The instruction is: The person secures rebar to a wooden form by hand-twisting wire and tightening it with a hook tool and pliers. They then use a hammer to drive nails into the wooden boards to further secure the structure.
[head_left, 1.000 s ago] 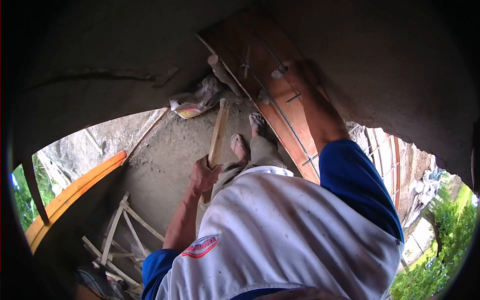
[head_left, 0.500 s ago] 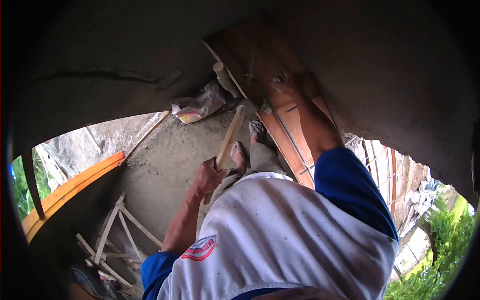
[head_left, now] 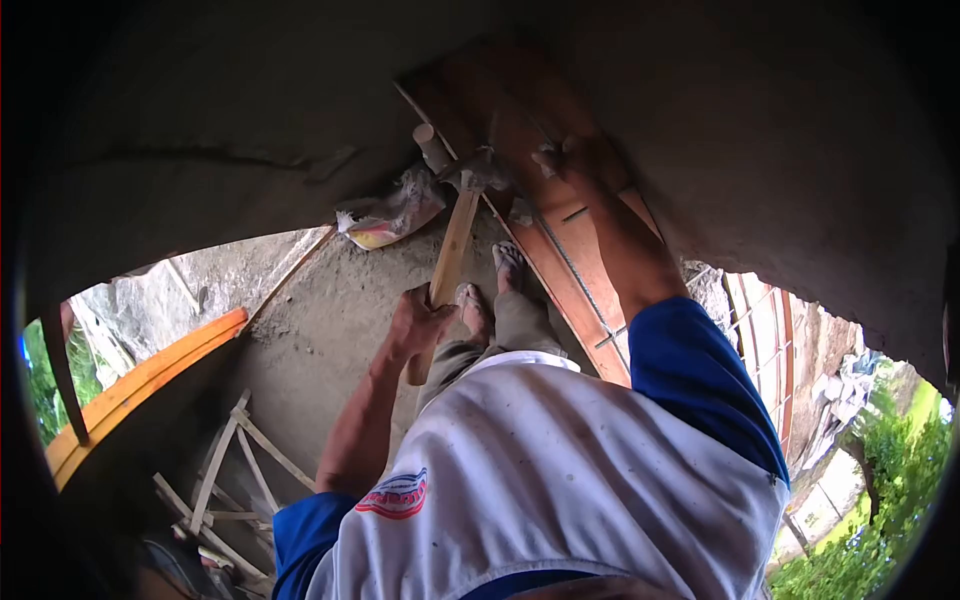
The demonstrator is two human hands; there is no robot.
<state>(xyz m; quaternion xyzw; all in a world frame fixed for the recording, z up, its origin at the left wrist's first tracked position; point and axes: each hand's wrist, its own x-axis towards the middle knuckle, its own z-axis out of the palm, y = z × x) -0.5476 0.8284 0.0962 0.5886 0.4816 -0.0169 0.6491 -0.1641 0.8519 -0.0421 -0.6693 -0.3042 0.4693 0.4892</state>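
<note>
My left hand (head_left: 418, 322) is wrapped round the wooden handle of a hammer (head_left: 456, 240). The hammer's dusty grey head is up at the near edge of a long reddish-brown board (head_left: 583, 262) and overlaps it in this view. My right hand (head_left: 578, 162) reaches over the board's shaded upper part, its fingers curled beside a small pale piece; I cannot tell what they grip. Ribbed steel bars (head_left: 566, 258) run along and across the board. A grey chunk (head_left: 520, 211) lies near its left edge.
A round wooden post (head_left: 430, 146) and a crumpled sack (head_left: 395, 215) are left of the board. My feet (head_left: 508, 262) stand on the dirt floor beside it. Orange timber (head_left: 150, 380) and nailed wood strips (head_left: 228, 460) lie to the left. A dark concrete surface curves round the top.
The hammer head has moved up and slightly left, from beside the board to its edge. My left hand has risen a little with the handle. My right hand stays over the board.
</note>
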